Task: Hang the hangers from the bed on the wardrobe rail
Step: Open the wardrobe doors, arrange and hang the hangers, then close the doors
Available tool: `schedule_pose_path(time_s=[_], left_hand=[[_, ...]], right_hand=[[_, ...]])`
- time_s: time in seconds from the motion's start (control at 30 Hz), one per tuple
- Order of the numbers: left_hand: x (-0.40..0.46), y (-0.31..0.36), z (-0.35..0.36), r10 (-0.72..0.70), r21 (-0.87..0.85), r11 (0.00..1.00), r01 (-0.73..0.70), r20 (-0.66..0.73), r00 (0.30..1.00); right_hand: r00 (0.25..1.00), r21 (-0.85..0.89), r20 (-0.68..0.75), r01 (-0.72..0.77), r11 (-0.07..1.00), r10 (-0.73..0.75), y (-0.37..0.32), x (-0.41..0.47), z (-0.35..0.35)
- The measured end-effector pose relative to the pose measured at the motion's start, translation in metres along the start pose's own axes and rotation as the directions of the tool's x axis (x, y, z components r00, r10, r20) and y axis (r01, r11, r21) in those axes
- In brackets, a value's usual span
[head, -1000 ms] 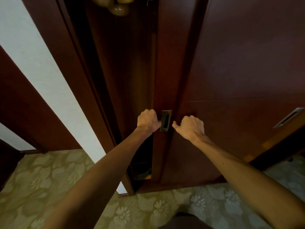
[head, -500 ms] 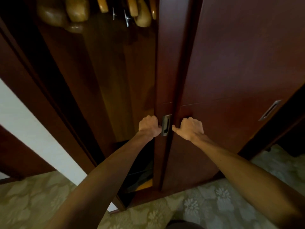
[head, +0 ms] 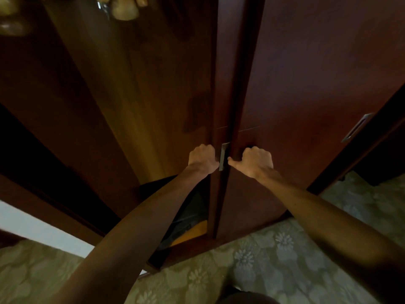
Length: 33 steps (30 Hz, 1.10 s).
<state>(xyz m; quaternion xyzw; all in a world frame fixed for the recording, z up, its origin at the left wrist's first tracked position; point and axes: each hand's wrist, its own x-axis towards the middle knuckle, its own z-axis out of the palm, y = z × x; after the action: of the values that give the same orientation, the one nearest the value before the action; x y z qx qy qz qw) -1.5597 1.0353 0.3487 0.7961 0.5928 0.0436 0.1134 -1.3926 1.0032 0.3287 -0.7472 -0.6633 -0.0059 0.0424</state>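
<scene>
Presently the sliding door (head: 221, 95) edge is gripped by the left hand (head: 202, 159), fingers curled round it; right hand (head: 255, 161) fingers are curled on the neighbouring panel. Hung hangers (head: 125, 9) are seen overhead, up-left of both hands; bed unseen.

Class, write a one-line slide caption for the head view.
Both hands, left hand and right hand, grip a dark red-brown wooden wardrobe door edge.

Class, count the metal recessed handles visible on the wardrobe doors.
2: one handle between the two hands at the door edge, another far right. Others may be hidden.
</scene>
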Motion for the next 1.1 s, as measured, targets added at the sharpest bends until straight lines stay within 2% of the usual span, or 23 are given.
schedule_pose_path(time_s=[0.47, 0.87, 1.1], left_hand=[[0.045, 0.069, 0.018, 0.084, 0.016, 0.996, -0.088, 0.148, 0.985], [0.064, 0.098, 0.031, 0.014, -0.07, 0.997, -0.009, 0.068, 0.998], [0.064, 0.109, 0.031, 0.016, -0.085, 0.996, -0.012, 0.049, 0.999]], right_hand=[[0.999, -0.021, 0.004, 0.045, 0.999, -0.045, 0.079, 0.019, -0.004], [0.999, -0.031, 0.008, 0.036, 0.999, -0.036, 0.122, 0.031, -0.007], [0.999, 0.0, 0.016, 0.04, 0.999, -0.039, 0.118, 0.032, -0.008]])
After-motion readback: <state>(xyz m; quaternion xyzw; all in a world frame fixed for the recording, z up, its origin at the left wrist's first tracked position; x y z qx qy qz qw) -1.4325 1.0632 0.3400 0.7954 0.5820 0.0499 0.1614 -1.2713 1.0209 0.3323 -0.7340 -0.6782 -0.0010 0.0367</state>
